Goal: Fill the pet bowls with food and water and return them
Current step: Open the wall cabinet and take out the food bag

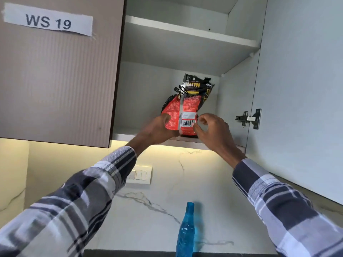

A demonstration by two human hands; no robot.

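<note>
The left hand (159, 127) curls its fingers round the lower left of the red and black food bag (183, 108); the right hand (209, 128) pinches its lower right corner. The bag stands upright on the cabinet's bottom shelf (126, 135). A blue bottle (185, 232) stands below.

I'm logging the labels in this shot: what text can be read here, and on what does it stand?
"WS 19": paper label taped on the closed cabinet door.
Food bag, with both hands at its base: printed panels, barcode digits and brand lettering too small and blurred to read.
Blue bottle: no text visible.
</note>
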